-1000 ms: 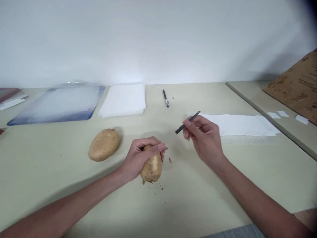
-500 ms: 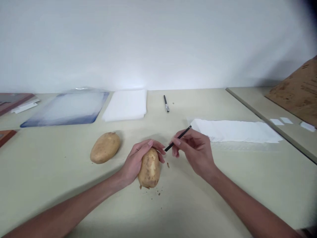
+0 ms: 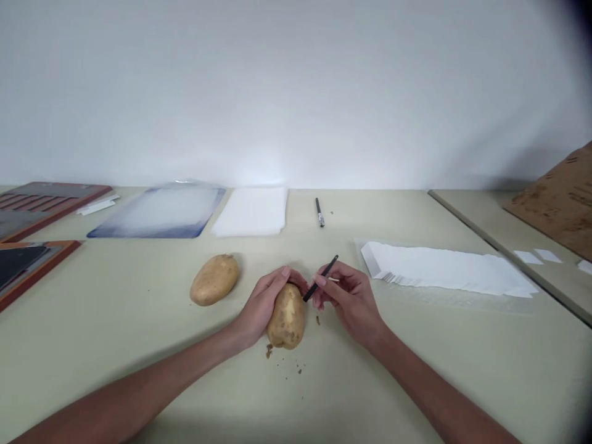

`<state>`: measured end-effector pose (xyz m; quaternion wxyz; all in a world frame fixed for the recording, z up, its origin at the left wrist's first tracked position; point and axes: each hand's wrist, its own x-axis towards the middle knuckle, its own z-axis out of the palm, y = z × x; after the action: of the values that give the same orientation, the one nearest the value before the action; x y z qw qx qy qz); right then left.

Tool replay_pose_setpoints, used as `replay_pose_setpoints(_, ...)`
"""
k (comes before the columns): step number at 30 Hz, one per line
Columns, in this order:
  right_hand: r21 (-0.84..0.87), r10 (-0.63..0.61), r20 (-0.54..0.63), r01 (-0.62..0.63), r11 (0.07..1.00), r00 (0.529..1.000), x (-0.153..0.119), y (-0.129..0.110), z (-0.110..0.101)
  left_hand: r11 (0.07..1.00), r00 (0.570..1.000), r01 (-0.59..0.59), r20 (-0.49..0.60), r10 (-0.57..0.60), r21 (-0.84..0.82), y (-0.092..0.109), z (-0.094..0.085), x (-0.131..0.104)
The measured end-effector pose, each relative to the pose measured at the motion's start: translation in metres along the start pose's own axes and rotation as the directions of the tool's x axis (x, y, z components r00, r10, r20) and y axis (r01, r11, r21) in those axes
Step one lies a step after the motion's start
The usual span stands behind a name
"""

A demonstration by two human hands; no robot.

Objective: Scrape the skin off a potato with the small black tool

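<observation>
So the left hand (image 3: 259, 308) is cupped round the far-left side of a potato (image 3: 285, 327), fingers wrapped over its back, thumb along the top edge. The spud's right in front of the person, on the pale surface (image 3: 393, 388), with a pale patch (image 3: 290, 311) on its skin, kinda lighter than the rest. Right hand (image 3: 354, 302) is pinching a slim black tool (image 3: 320, 278) between thumb and fingers, pretty narrow grip, slanted so the low end sits right at the potato's right edge. Honestly can't tell from here if it's actually touching.

There's a little brown scrap (image 3: 317, 320) just right of the potato and some dark crumbs (image 3: 300, 371) by its near end. A second potato (image 3: 214, 280) lies off to the left, nobody's holding it. Farther back you've got a pen (image 3: 319, 213), a stack of white sheets (image 3: 251, 211) and a blue-edged clear folder (image 3: 155, 213). Long white paper strip (image 3: 448, 269) over on the right, past the right hand.
</observation>
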<state>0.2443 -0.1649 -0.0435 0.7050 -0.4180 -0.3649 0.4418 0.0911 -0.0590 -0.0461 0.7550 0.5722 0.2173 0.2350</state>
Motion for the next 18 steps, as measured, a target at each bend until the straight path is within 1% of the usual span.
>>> replay_pose_setpoints(4, -0.044, 0.029, 0.031, -0.028, 0.999, 0.999, -0.005, 0.002, -0.001, 1.0, 0.993, 0.008, 0.116, -0.006, -0.018, -0.001, 0.001, -0.002)
replay_pose_setpoints(10, -0.07, 0.0, 0.03, 0.002, 0.998, 1.0, -0.012, 0.003, 0.004, 0.998, 0.967, -0.023, 0.25, 0.038, -0.063, 0.001, 0.009, -0.003)
replay_pose_setpoints(14, -0.075, -0.039, 0.021, 0.04, 0.996, 0.999, -0.016, 0.0, 0.008, 0.993, 0.964, -0.059, 0.251, 0.084, -0.104, 0.001, 0.012, -0.003)
replay_pose_setpoints(18, -0.07, -0.053, 0.061, 0.057, 0.996, 0.997, -0.019, -0.006, 0.011, 0.991, 0.964, -0.045, 0.253, 0.076, -0.127, -0.001, 0.013, -0.004)
